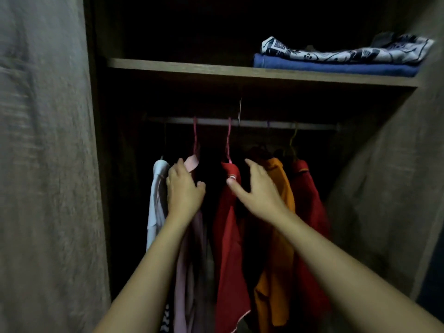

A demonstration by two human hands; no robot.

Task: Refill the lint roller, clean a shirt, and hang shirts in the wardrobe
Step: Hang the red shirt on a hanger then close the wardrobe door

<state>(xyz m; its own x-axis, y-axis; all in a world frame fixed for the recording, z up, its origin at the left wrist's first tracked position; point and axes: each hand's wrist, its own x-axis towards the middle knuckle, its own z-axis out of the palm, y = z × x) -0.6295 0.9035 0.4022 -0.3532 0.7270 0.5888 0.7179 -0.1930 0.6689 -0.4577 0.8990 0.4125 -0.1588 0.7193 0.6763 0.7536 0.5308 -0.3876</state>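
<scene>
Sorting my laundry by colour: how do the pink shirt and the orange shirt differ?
The pink shirt hangs left of the red shirt, under the left hand; the orange shirt hangs right of it, behind the right hand. Pink is pale, orange vivid. Both hang from the rail.
</scene>
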